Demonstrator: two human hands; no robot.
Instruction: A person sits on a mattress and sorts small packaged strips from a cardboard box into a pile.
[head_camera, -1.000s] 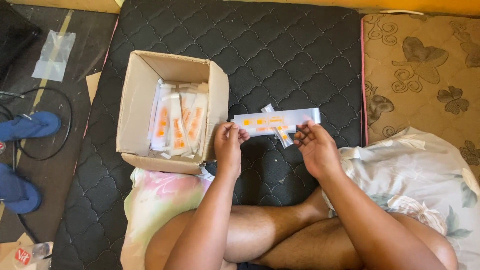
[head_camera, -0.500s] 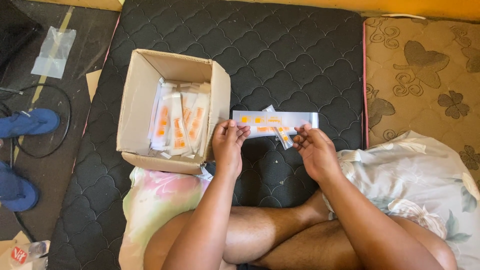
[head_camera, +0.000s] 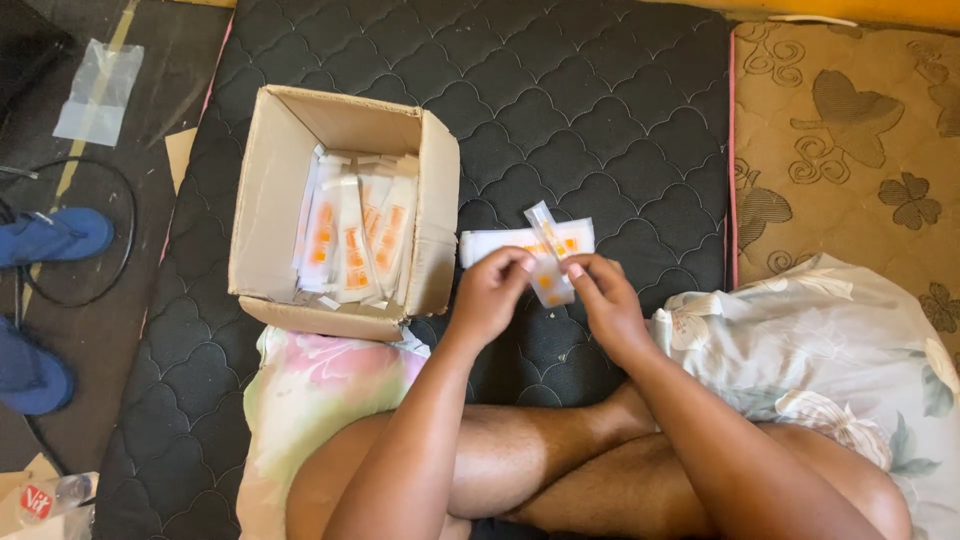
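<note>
Mid-sort, by the look: l. hand (head_camera: 487, 297) & r. hand (head_camera: 607, 300) both pinching one clear orange-printed packet (head_camera: 547, 262) over white strip (head_camera: 488, 243) on dark quilted mat (head_camera: 600, 110), w/ cardboard box (head_camera: 438, 230) (just left) already well stocked w/ packets.

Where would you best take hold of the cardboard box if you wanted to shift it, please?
Grip the cardboard box by its near right corner, coming in from the right with the left hand, which is closest. The top is open with flaps up, so the wall can be pinched over its rim. The white and orange packets stand packed inside, so keep it level.
</note>
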